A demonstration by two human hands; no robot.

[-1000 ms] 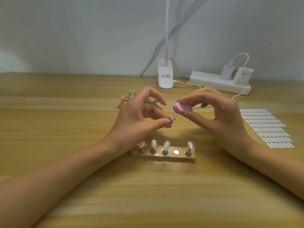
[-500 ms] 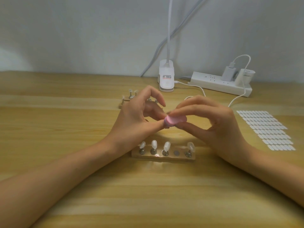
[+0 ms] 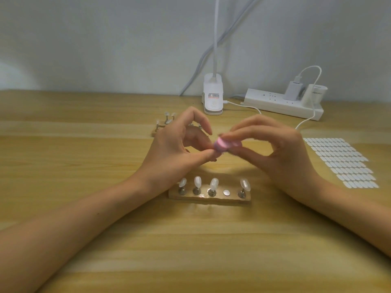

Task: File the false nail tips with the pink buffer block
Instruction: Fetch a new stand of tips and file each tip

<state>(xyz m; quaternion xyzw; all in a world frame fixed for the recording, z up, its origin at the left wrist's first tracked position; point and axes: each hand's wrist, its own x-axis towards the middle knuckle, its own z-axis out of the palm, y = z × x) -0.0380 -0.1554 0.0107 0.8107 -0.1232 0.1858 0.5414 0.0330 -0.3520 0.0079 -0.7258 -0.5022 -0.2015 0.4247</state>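
- Both raised above surface (image 3: 105, 240): left hand (image 3: 175, 149) pinching something hidden, likely a nail tip, steadying it.
- Right hand (image 3: 275, 153) clamped on pink buffer block (image 3: 226, 144), pressed there for filing.
- Four tips upright on wooden stand (image 3: 209, 196), one peg bare.

A small nail-craft workstation at a plain wooden table (image 3: 84, 240) against a bare white wall (image 3: 105, 39). A clip-on desk lamp (image 3: 213, 98), a power strip (image 3: 281, 106) with a charger, a wooden nail-tip stand (image 3: 209, 197) and a sheet of adhesive tabs (image 3: 340, 161) show it.
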